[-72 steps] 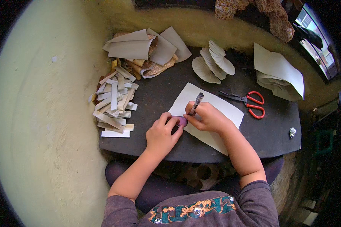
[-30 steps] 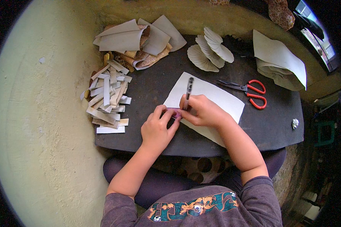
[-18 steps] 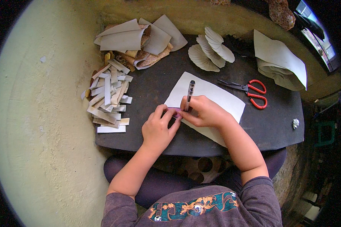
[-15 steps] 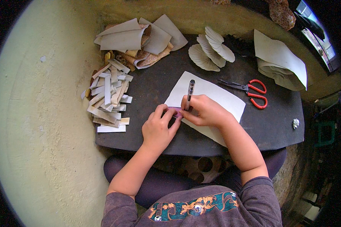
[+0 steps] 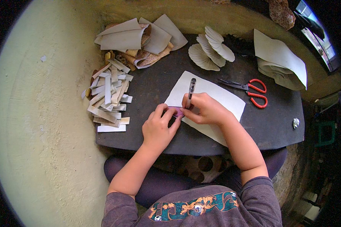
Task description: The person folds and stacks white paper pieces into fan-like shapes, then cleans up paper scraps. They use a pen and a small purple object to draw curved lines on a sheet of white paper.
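A white sheet (image 5: 216, 99) lies slanted on the dark table. On its left part sits a small purple flat piece (image 5: 177, 111), mostly covered by fingers. My left hand (image 5: 158, 124) presses and pinches this purple piece, its fingers curled over it. My right hand (image 5: 204, 108) grips a pen (image 5: 191, 89) with a dark cap end, held nearly upright. The pen's tip is hidden behind my fingers, close to the right edge of the purple piece. Red-handled scissors (image 5: 250, 90) lie half open just right of the sheet.
White and beige strips (image 5: 109, 94) are heaped at the table's left edge. Folded sheets (image 5: 129, 36) lie at the back left, fan-like scalloped pieces (image 5: 211, 51) at the back middle, and a rolled sheet (image 5: 280, 60) at the back right. A crumpled silvery ball (image 5: 295, 123) rests near the right edge.
My right hand and the pen have shifted very slightly up and to the right, so a little more of the purple piece shows. My left hand stays in place.
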`<act>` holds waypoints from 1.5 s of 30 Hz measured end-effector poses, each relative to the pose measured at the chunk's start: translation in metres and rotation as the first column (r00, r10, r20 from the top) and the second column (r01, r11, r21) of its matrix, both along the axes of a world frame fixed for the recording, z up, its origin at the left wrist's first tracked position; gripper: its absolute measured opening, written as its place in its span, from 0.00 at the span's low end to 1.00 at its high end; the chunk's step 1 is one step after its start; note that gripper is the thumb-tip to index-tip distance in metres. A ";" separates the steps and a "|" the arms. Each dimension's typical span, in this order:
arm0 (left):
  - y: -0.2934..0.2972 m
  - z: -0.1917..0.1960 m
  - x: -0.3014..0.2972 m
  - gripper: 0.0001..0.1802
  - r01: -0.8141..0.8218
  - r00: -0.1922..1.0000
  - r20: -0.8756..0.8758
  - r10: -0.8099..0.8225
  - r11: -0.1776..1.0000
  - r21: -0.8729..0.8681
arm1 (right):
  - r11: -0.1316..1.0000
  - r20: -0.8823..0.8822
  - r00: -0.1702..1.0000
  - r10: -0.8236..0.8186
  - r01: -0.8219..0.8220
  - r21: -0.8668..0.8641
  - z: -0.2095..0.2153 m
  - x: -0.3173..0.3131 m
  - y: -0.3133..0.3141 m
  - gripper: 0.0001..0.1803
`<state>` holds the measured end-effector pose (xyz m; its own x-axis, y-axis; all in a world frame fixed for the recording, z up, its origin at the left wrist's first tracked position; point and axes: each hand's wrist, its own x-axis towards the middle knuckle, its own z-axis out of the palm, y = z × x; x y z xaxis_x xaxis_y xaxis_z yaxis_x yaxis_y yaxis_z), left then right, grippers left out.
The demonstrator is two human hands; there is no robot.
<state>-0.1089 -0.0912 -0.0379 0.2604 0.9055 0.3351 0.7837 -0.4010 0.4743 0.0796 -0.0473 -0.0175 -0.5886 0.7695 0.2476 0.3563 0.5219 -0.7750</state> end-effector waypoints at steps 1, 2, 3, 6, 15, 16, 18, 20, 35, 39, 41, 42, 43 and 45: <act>0.000 0.000 0.000 0.10 0.002 1.000 0.000 -0.002 1.000 0.002 | 1.000 -0.007 1.000 0.009 -0.010 -0.021 -0.001 -0.001 -0.001 0.08; 0.000 -0.001 -0.001 0.10 0.004 1.000 0.000 -0.004 1.000 0.004 | 1.000 -0.014 1.000 0.014 -0.014 0.000 -0.001 -0.001 -0.001 0.08; 0.000 0.000 -0.001 0.10 0.002 1.000 -0.001 -0.002 1.000 0.005 | 1.000 -0.021 1.000 0.019 -0.019 0.021 -0.002 -0.002 -0.001 0.08; 0.000 0.000 0.000 0.10 0.002 1.000 0.000 -0.002 1.000 0.007 | 1.000 -0.040 0.999 -0.011 0.012 0.005 -0.002 0.001 0.000 0.07; 0.000 0.001 0.000 0.10 0.005 1.000 0.009 -0.005 1.000 -0.006 | 0.999 -0.040 0.998 -0.039 0.039 -0.004 -0.005 0.004 0.003 0.07; 0.000 0.001 0.000 0.10 0.006 1.000 0.012 -0.006 1.000 -0.007 | 0.999 -0.040 0.999 -0.036 0.035 -0.023 -0.005 0.003 0.002 0.07; 0.000 0.001 0.000 0.11 0.007 1.000 0.010 -0.007 1.000 -0.006 | 0.999 -0.056 0.998 -0.004 0.002 -0.033 -0.002 0.000 -0.001 0.07; 0.000 0.000 -0.001 0.11 0.006 1.000 0.001 -0.006 1.000 0.001 | 0.999 -0.063 0.998 0.022 -0.024 -0.024 -0.003 -0.003 -0.002 0.07; 0.000 0.003 -0.002 0.10 0.022 1.000 0.013 -0.022 1.000 -0.012 | 1.000 -0.035 0.999 0.031 -0.031 0.003 0.001 -0.002 -0.004 0.08; 0.000 0.004 -0.002 0.10 0.020 1.000 0.002 -0.020 0.999 -0.026 | 0.998 -0.035 0.998 0.048 -0.047 0.032 -0.001 -0.002 -0.004 0.08; 0.000 0.003 -0.002 0.10 0.021 1.000 0.010 -0.021 0.999 -0.031 | 0.998 -0.032 0.999 0.042 -0.040 0.058 0.000 -0.002 -0.004 0.08; 0.000 0.002 -0.003 0.10 0.026 1.000 0.017 -0.025 0.999 -0.032 | 0.997 -0.030 0.999 0.039 -0.037 0.061 0.001 -0.002 -0.004 0.09; 0.000 0.001 -0.004 0.10 0.031 0.999 0.025 -0.030 0.999 -0.033 | 0.997 -0.028 0.999 0.037 -0.035 0.063 0.002 -0.002 -0.005 0.09; 0.001 0.000 -0.005 0.10 0.041 0.999 0.034 -0.039 0.999 -0.035 | 0.997 -0.024 0.998 0.054 -0.053 0.061 0.004 -0.003 -0.005 0.09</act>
